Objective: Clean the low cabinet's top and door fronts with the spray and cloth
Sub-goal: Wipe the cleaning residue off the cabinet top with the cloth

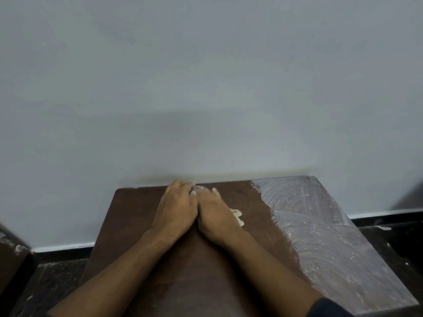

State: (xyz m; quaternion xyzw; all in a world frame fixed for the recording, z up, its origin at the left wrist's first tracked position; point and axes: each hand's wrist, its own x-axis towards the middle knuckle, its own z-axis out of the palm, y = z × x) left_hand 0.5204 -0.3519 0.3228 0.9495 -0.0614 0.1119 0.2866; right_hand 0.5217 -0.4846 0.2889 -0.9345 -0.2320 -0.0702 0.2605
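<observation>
The low cabinet's brown top [128,216] fills the lower middle of the head view. Its left and middle part looks dark and wiped; the right part [320,225] carries whitish dusty swirl marks. My left hand [176,207] and my right hand [215,216] lie side by side near the back edge, palms down, pressing on a pale cloth [238,216]. Only small bits of the cloth peek out beside and ahead of my right hand. No spray bottle is in view, and the door fronts are hidden below.
A plain grey wall [206,88] rises directly behind the cabinet, with a dark skirting strip [384,215] at its foot. Dark speckled floor [52,282] shows on both sides. Another brown piece of furniture [11,255] stands at the left edge.
</observation>
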